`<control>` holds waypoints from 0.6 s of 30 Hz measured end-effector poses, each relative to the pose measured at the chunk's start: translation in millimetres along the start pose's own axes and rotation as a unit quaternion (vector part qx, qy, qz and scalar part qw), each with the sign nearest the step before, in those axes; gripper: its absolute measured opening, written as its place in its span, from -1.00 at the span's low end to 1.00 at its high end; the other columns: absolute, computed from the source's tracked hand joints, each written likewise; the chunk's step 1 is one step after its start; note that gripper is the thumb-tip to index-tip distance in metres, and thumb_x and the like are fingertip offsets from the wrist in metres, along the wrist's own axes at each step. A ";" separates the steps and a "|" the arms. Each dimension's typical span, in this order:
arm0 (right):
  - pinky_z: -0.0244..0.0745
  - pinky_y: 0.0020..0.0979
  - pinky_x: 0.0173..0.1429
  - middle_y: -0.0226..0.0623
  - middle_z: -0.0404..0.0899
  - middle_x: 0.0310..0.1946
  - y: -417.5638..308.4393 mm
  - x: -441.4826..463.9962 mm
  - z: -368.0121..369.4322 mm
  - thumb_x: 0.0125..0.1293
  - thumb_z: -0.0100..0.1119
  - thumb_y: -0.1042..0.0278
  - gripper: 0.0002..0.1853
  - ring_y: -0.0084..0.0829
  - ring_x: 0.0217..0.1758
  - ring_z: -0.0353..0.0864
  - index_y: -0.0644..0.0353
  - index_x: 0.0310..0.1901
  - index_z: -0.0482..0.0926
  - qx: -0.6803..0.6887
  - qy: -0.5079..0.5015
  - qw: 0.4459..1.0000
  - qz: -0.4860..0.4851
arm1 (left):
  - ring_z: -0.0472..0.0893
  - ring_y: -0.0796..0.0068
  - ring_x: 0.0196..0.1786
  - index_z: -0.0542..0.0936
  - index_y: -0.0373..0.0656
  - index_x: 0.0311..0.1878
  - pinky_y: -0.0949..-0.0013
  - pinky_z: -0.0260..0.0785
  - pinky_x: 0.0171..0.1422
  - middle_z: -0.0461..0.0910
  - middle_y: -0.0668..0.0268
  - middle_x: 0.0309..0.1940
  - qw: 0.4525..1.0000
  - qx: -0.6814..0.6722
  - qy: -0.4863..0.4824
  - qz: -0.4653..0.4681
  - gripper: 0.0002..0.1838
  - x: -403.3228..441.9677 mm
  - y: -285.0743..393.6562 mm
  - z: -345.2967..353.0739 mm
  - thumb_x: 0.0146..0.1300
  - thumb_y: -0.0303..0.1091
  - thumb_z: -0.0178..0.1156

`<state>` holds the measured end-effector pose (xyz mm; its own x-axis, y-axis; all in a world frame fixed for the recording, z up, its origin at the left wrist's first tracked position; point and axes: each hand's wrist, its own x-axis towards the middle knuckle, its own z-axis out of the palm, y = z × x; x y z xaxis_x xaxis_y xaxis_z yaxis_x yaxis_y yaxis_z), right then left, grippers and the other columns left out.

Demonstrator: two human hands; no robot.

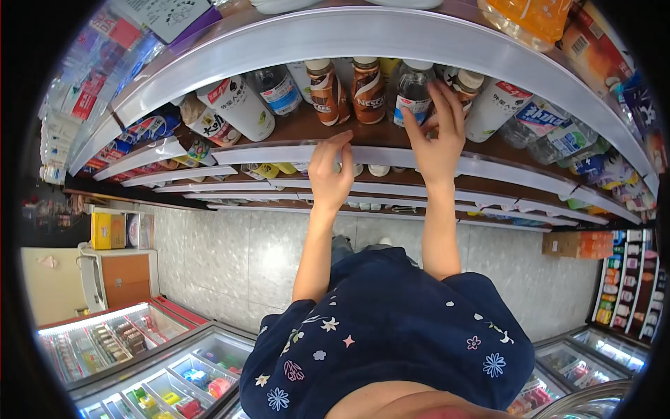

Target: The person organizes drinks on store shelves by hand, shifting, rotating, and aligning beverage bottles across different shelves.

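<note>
On the left of the frame, a white bottle (237,108) leans outward in the wide view, smooth-sided, with a red patch and dark lettering; next along, a clear bottle with a blue label (278,91) shows glossy plastic behind its paper-like band; then, at upper centre, two brown Nescafé bottles (328,94) (368,93) with rounded shoulders and shiny printed sleeves stand side by side; just below them the left hand (331,167) hangs at the pale, smooth shelf rail (272,153), fingers loosely curled, thumb a little apart, nothing held; its raised fingertips sit near the foot of the left brown bottle, so a careless lift could, I judge, nudge that bottle; now right of upper centre, and here is the spot to watch: a clear bottle with a white cap (413,98) stands upright on the brown shelf, its label blue and white, the right hand (440,143) in front of it with thumb and fingers spread wide; whether skin actually meets plastic I cannot tell, and no closed hold shows; slick walls and a one-sided push could make it slip or tip, and those outer fingers could catch the dark-labelled bottle (469,82) close behind; farther right, another white bottle (497,108) tilts in the lens's curve, matte-looking beside crinkly clear bottles (537,122).
</note>
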<state>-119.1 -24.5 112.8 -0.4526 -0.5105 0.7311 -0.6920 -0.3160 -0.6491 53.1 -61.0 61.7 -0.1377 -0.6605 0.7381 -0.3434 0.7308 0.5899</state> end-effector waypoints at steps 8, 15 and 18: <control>0.43 -0.53 -0.37 -0.26 0.63 -0.12 -3.5 -26.1 -23.6 0.10 0.38 0.47 -0.67 -0.55 -0.51 0.52 0.22 -0.05 0.63 0.016 0.020 0.994 0.102 | 0.58 0.38 -0.12 0.64 -0.09 -0.20 0.33 0.22 -0.06 0.68 0.39 -0.20 0.991 0.047 -0.089 0.087 -0.80 5.0 -11.3 4.5 0.10 -0.56 0.25; 0.41 -0.62 -0.29 -0.38 0.67 -0.17 -53.6 -47.6 -10.7 0.18 0.35 0.43 -0.73 -0.72 -0.42 0.47 0.26 -0.07 0.64 0.164 -0.055 0.949 0.263 | 0.54 0.45 -0.03 0.62 0.01 -0.17 0.29 0.12 -0.02 0.63 0.51 -0.06 0.988 0.026 -0.105 0.109 -0.77 -4.1 -30.6 9.0 0.06 -0.40 0.29; 0.43 -0.59 -0.25 -0.40 0.66 -0.17 -87.3 -64.8 17.3 0.22 0.33 0.43 -0.72 -0.70 -0.40 0.47 0.25 -0.03 0.63 0.248 -0.218 0.929 0.167 | 0.52 0.45 0.03 0.61 0.04 -0.15 0.28 0.11 0.02 0.60 0.53 0.00 0.979 0.017 -0.150 0.139 -0.75 -6.4 -40.5 1.8 0.03 -0.37 0.27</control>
<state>-19.6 22.3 118.4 -0.2504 -0.8875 0.3868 -0.1596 -0.3562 -0.9207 66.3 -86.6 32.5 -0.4943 -0.4617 0.7366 -0.2839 0.8866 0.3652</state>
